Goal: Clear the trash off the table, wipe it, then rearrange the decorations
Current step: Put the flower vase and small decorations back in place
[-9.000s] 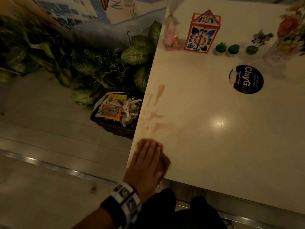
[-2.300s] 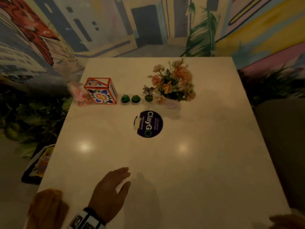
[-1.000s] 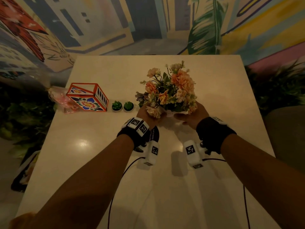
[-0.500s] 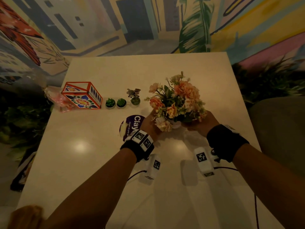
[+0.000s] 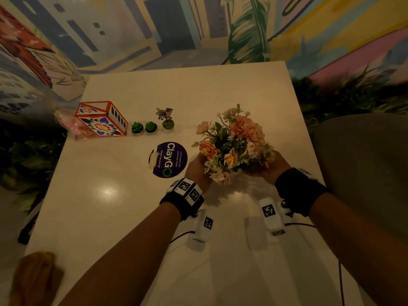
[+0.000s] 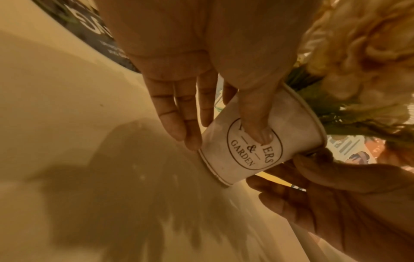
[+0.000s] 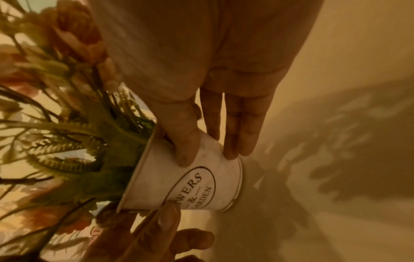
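**Flower pot held between both hands, right of centre**

Over the surface (image 5: pixel 132 217), toward its right edge, the flower pot (image 6: pixel 257 147) stands upright. Left hand (image 5: pixel 196 171) and right hand (image 5: pixel 265 166) clasp opposite sides, thumbs in front, equally near.

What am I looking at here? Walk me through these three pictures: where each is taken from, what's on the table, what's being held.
No machine: a person wears three cameras. The wide picture comes from the head; the two close ones from each wrist, looking along the fingers. The left hand and right hand together hold a white flower pot printed "& GARDEN", filled with peach flowers. On the table sit a painted box, three small green plants, a tiny figurine, a round ClayGo sticker and a brown cloth at the near corner.
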Action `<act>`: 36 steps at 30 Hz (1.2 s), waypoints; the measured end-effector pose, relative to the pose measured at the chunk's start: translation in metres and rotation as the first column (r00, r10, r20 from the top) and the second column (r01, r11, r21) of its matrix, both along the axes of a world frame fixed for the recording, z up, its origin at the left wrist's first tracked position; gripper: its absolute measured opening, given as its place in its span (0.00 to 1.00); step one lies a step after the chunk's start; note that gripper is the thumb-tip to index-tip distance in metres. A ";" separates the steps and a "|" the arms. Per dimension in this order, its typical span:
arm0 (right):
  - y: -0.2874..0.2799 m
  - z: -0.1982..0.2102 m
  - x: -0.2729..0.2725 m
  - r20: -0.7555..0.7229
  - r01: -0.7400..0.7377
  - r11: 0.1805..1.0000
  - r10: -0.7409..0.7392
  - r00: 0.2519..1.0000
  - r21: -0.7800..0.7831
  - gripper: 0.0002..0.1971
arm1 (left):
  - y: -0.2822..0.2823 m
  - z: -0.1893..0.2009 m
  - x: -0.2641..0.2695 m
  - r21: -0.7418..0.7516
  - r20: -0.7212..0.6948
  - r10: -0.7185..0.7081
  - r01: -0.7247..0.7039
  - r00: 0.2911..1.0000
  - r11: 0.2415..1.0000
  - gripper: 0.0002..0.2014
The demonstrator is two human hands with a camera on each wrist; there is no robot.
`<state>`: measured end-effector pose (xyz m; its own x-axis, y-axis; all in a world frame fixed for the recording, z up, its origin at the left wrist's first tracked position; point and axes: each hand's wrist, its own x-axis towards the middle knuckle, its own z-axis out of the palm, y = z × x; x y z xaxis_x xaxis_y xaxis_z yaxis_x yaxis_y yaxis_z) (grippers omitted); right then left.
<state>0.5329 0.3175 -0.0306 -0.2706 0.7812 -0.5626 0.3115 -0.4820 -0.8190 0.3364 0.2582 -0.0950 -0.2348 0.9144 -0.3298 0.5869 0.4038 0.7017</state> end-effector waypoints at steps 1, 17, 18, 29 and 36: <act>-0.003 0.001 0.002 0.088 -0.064 0.995 0.057 0.995 0.075 0.34 | -0.002 0.002 0.001 0.032 -0.018 -0.001 0.002 1.000 0.999 0.25; -0.010 0.002 0.023 0.134 -0.157 0.970 0.133 0.982 0.188 0.37 | 0.004 -0.016 0.011 0.073 -0.175 -0.229 0.245 0.958 0.967 0.28; -0.008 0.000 0.024 0.120 -0.161 0.967 0.139 0.983 0.197 0.35 | 0.004 -0.018 0.012 0.072 -0.178 -0.240 0.256 0.954 0.964 0.31; -0.007 -0.010 0.035 0.187 -0.221 0.938 0.175 0.967 0.266 0.32 | 0.000 -0.010 0.022 -0.002 -0.048 -0.152 0.152 0.987 0.988 0.25; -0.008 -0.012 0.036 0.165 -0.196 0.947 0.157 0.974 0.255 0.32 | -0.002 -0.006 0.024 0.050 -0.192 -0.250 0.263 0.949 0.963 0.28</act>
<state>0.5693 0.3093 -0.0421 -0.3507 0.8551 -0.3818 0.4932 -0.1779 -0.8515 0.3606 0.2563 -0.1014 -0.0391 0.9718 -0.2326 0.7847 0.1739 0.5950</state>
